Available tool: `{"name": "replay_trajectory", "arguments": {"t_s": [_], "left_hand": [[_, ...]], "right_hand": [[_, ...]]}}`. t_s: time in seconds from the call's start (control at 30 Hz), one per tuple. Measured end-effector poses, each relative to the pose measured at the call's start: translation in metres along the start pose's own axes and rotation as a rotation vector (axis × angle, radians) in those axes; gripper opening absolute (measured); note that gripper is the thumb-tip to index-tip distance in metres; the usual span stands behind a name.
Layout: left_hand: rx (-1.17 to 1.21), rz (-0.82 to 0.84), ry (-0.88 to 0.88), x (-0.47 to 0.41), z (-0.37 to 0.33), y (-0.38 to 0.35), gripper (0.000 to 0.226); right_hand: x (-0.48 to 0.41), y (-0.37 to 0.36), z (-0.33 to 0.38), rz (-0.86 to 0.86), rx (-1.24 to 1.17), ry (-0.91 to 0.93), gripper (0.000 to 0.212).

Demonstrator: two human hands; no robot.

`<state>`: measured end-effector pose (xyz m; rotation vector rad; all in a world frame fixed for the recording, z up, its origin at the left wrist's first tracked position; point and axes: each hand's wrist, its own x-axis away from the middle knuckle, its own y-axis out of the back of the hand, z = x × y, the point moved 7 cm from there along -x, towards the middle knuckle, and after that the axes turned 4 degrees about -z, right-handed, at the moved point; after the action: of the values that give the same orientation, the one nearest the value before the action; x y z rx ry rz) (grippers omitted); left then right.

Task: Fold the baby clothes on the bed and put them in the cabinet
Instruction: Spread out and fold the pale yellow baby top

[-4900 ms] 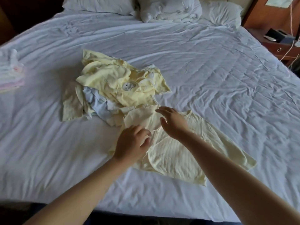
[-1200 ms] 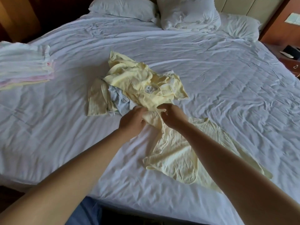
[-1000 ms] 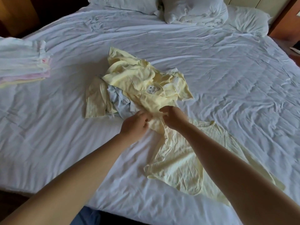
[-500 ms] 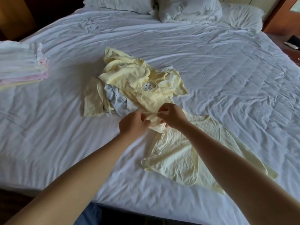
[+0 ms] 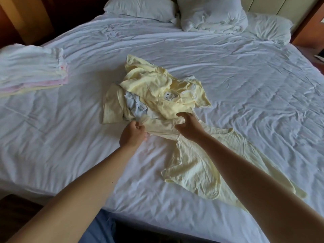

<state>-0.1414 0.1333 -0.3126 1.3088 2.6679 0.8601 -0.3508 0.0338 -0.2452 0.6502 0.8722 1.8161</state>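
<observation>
Left hand (image 5: pixel 134 135) pinches the sleeve end of the ribbed pale-yellow garment (image 5: pixel 196 165); right hand (image 5: pixel 190 126) grips its bunched shoulder on the wrinkled white bed (image 5: pixel 245 81), near the front edge.

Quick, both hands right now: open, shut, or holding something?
Left hand: pinches the sleeve end of the yellow baby top.
Right hand: grips the same sleeve nearer the shoulder.

The folded stack (image 5: pixel 31 71) runs off the left edge, and the right forearm (image 5: pixel 245 171) hides part of the yellow garment (image 5: pixel 192 169).
</observation>
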Motion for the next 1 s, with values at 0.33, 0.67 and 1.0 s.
{"name": "replay_trajectory", "arguments": {"t_s": [0.33,0.67,1.0], "left_hand": [[0.211,-0.094,-0.072,-0.013,-0.032,0.02,0.035],[0.29,0.311,-0.35,0.019,-0.108,-0.014,0.03],[0.124,0.374,-0.495,0.069,-0.119,-0.078,0.041]], "right_hand": [[-0.025,-0.034,0.042,0.116,-0.317,-0.046,0.013],[-0.03,0.001,0.055,0.155,-0.77,-0.28,0.011],[0.028,0.085,-0.048,-0.256,-0.752,-0.492,0.013]]}}
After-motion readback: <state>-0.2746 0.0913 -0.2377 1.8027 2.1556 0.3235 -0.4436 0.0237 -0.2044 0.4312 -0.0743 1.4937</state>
